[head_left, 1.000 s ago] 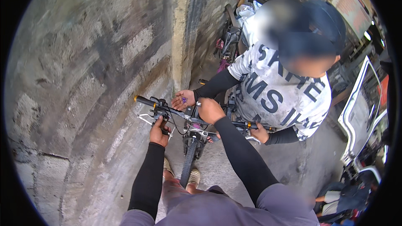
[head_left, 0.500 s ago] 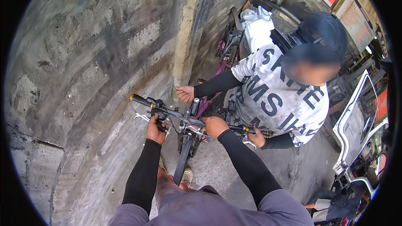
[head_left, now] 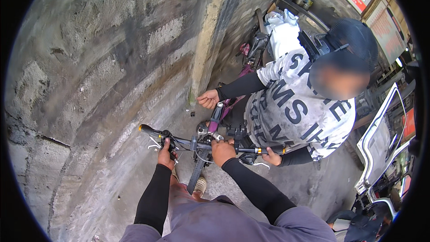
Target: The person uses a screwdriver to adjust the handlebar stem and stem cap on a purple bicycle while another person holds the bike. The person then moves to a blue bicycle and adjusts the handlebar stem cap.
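I stand over a bicycle whose black handlebar (head_left: 188,141) has an orange-tipped left grip. My left hand (head_left: 166,154) is closed around the bar just inside that grip, by the brake lever. My right hand (head_left: 222,151) is closed on the bar right of the stem (head_left: 204,131). The front tyre (head_left: 196,175) points down toward my feet. Opposite me, a person in a white printed shirt (head_left: 295,107) holds the right grip with one hand (head_left: 271,156). Their other hand (head_left: 208,99) hovers in a loose fist above the purple frame tube (head_left: 218,115).
A rough concrete block wall (head_left: 98,62) curves along the left, with a pillar (head_left: 210,31) behind the bike. Another bicycle and bags (head_left: 260,40) stand in the back corner. A white vehicle part (head_left: 380,143) is at the right.
The other person's hand has lifted off the handlebar and now hangs above the frame tube. My right hand has slid from the stem down onto the bar. My view has tilted.
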`<state>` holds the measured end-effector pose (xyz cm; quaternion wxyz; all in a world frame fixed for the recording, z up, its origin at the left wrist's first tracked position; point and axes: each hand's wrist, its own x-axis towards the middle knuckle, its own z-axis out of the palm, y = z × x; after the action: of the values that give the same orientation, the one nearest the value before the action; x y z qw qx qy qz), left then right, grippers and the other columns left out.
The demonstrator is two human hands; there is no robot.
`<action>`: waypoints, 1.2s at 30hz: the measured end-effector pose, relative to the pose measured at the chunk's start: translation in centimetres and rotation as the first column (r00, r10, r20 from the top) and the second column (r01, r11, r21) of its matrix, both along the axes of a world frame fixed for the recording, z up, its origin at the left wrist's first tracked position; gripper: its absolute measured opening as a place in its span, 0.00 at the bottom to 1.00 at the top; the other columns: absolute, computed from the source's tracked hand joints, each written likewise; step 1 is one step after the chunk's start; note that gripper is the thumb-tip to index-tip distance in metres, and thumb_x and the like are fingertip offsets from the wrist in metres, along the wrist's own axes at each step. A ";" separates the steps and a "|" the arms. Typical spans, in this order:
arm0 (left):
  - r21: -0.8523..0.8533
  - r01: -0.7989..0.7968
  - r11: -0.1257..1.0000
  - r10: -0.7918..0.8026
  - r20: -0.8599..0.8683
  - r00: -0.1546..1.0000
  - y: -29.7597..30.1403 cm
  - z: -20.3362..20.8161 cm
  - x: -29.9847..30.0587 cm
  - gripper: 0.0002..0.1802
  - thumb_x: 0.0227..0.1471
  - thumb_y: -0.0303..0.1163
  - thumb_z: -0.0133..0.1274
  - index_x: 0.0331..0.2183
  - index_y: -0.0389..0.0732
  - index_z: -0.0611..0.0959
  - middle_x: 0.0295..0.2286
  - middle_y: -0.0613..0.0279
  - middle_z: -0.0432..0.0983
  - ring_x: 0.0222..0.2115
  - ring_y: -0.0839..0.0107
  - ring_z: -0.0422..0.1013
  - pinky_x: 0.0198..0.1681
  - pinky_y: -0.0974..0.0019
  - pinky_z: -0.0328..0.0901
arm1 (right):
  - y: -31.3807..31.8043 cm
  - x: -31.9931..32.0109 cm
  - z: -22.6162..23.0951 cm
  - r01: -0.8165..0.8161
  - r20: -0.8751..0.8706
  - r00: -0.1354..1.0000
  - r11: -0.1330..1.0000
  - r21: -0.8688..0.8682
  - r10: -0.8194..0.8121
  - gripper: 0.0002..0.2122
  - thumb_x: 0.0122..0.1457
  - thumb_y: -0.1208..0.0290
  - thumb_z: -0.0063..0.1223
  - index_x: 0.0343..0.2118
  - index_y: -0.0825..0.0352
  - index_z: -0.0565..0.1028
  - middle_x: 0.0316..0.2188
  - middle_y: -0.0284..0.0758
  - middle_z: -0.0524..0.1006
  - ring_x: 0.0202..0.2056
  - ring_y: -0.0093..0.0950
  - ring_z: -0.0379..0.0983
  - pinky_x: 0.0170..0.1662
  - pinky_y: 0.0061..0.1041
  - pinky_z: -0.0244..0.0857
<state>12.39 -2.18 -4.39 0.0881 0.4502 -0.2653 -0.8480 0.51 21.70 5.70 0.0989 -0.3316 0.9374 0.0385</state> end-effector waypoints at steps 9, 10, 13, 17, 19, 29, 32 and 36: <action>0.040 0.019 0.999 -0.020 0.038 0.999 0.7 -4.6 1.9 0.19 0.56 0.51 0.71 0.32 0.51 0.82 0.25 0.72 0.71 0.23 0.73 0.66 0.29 0.62 0.67 | 0.0 3.3 -3.1 0.198 0.096 0.977 0.978 -0.063 -0.191 0.13 0.67 0.70 0.48 0.50 0.66 0.79 0.48 0.49 0.78 0.47 0.47 0.81 0.50 0.45 0.76; 0.046 0.023 0.999 -0.025 0.032 0.999 0.6 -4.7 1.8 0.18 0.57 0.50 0.71 0.32 0.50 0.82 0.24 0.72 0.71 0.23 0.73 0.66 0.29 0.62 0.67 | 0.1 3.3 -3.4 0.221 0.121 0.970 0.973 -0.066 -0.212 0.13 0.67 0.70 0.48 0.50 0.66 0.79 0.49 0.50 0.78 0.47 0.48 0.82 0.49 0.45 0.77; 0.064 0.033 0.997 -0.034 0.014 0.999 0.7 -4.9 1.5 0.17 0.57 0.47 0.71 0.32 0.49 0.82 0.23 0.72 0.71 0.23 0.73 0.67 0.28 0.62 0.68 | 0.7 3.0 -5.6 0.264 0.163 0.955 0.960 -0.091 -0.247 0.12 0.68 0.70 0.47 0.51 0.66 0.77 0.51 0.52 0.76 0.46 0.49 0.83 0.47 0.45 0.79; 0.068 0.064 0.996 -0.065 0.017 0.998 0.3 -5.8 2.0 0.13 0.58 0.41 0.71 0.34 0.46 0.83 0.24 0.70 0.74 0.21 0.73 0.67 0.26 0.62 0.69 | 1.1 3.4 -8.4 0.356 0.240 0.918 0.924 -0.142 -0.317 0.12 0.69 0.71 0.47 0.51 0.64 0.76 0.54 0.53 0.74 0.46 0.52 0.82 0.48 0.47 0.79; 0.082 0.102 0.991 -0.106 0.045 0.993 0.2 -6.4 2.2 0.11 0.59 0.37 0.69 0.36 0.45 0.83 0.24 0.68 0.76 0.19 0.73 0.67 0.24 0.63 0.69 | 1.8 3.6 -10.8 0.357 0.166 0.928 0.924 -0.139 -0.334 0.11 0.68 0.72 0.47 0.51 0.62 0.76 0.53 0.51 0.74 0.50 0.54 0.80 0.53 0.50 0.76; 0.076 0.179 0.981 -0.184 0.056 0.981 1.0 -5.0 5.6 0.20 0.60 0.32 0.67 0.52 0.48 0.80 0.27 0.72 0.75 0.19 0.77 0.67 0.23 0.66 0.67 | 3.0 5.4 -14.3 0.447 0.202 0.888 0.878 -0.172 -0.413 0.12 0.66 0.74 0.48 0.50 0.60 0.76 0.50 0.48 0.71 0.50 0.52 0.76 0.51 0.50 0.74; 0.079 0.186 0.979 -0.194 0.111 0.975 0.8 -4.4 6.4 0.40 0.62 0.31 0.65 0.68 0.44 0.64 0.30 0.67 0.78 0.20 0.76 0.68 0.23 0.64 0.68 | 3.0 6.1 -15.9 0.471 0.222 0.877 0.852 -0.228 -0.425 0.12 0.66 0.75 0.48 0.50 0.61 0.76 0.49 0.47 0.72 0.51 0.52 0.75 0.53 0.50 0.73; 0.040 0.237 0.971 -0.240 0.170 0.956 0.6 -3.8 9.0 0.42 0.63 0.33 0.63 0.71 0.44 0.61 0.41 0.61 0.80 0.24 0.76 0.67 0.27 0.64 0.69 | 2.7 6.8 -16.9 0.500 0.248 0.863 0.814 -0.294 -0.441 0.12 0.66 0.75 0.47 0.50 0.62 0.76 0.49 0.48 0.73 0.52 0.52 0.75 0.54 0.50 0.73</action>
<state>21.42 -1.58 -8.18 -0.0427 0.4879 -0.3161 -0.8125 7.34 24.35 -11.23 0.1240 -0.1029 0.9700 -0.1820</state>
